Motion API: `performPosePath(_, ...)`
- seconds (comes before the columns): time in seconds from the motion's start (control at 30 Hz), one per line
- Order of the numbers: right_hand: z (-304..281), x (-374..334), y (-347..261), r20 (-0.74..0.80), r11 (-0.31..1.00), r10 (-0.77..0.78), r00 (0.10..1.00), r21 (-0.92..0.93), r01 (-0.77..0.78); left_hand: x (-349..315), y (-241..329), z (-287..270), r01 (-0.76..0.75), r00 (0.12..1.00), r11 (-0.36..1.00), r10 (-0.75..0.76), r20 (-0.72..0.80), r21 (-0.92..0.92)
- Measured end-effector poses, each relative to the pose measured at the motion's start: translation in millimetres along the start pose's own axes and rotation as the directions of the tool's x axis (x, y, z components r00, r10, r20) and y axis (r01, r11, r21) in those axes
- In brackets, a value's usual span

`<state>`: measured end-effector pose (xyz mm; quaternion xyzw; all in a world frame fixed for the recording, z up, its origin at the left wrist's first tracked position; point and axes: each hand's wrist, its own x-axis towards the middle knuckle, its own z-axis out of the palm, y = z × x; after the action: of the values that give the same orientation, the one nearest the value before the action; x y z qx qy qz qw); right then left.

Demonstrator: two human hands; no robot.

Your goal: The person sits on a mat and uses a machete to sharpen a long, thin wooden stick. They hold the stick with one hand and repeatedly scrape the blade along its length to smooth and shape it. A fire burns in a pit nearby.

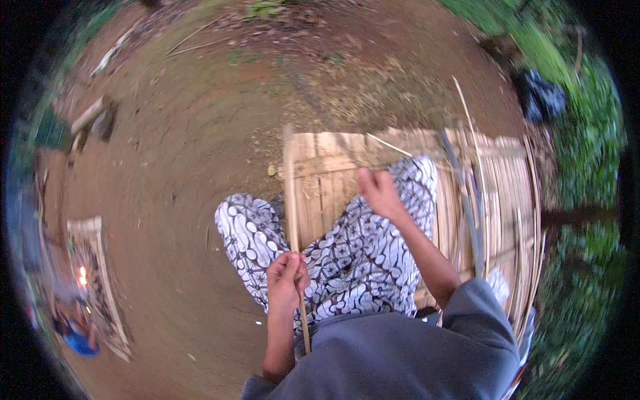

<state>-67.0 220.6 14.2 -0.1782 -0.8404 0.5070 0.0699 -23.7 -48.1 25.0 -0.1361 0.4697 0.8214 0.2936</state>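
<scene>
My left hand (285, 277) is closed round a long, thin bamboo strip (291, 200). The strip runs from my lap up past my left knee, along the left edge of a slatted bamboo platform (317, 193). Over my right thigh, my right hand (381, 193) is held in a fist, apart from the strip. A faint, dark blurred streak stretches from this fist toward the far ground; motion hides what it is. Patterned white and dark trousers (360, 267) cover my folded legs on the platform.
Loose thin strips (470, 127) and a long grey piece (467, 207) lie across the platform's right side. A black plastic bag (540, 97) sits far right by green plants. At left, a small fire (81, 277) burns beside a person in blue (83, 341); cut logs (90, 115) lie farther off.
</scene>
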Motion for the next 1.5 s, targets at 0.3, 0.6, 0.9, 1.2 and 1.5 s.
performPosePath(0.3, 41.2, -63.9, -15.4, 0.113, 0.985, -0.171, 0.979, -0.002, 0.173, 12.5, -6.3, 5.5, 0.184, 0.979, 0.974, -0.169, 0.117, -0.131)
performPosePath(0.6, 28.5, -84.0, -16.9, 0.187, 0.983, -0.181, 0.965, 0.014, 0.182, 12.0, -9.4, 25.2, 0.289, 0.957, 0.957, -0.289, 0.018, 0.005)
performPosePath(0.9, -18.7, -27.9, 7.3, 0.055, 0.891, -0.263, 0.963, -0.368, 0.264, -33.9, 7.0, 44.0, 0.196, 0.980, 0.946, -0.197, -0.023, 0.259)
performPosePath(1.2, 7.1, -46.1, -39.1, 0.286, 0.873, -0.410, 0.866, -0.153, 0.463, -24.5, 12.0, 37.4, 0.197, 0.980, 0.966, -0.196, -0.022, 0.170)
performPosePath(1.5, 29.7, -6.8, 0.1, 0.325, 0.803, -0.434, 0.840, -0.282, 0.524, -32.4, 13.1, 12.5, 0.275, 0.959, 0.926, -0.244, -0.145, 0.259)
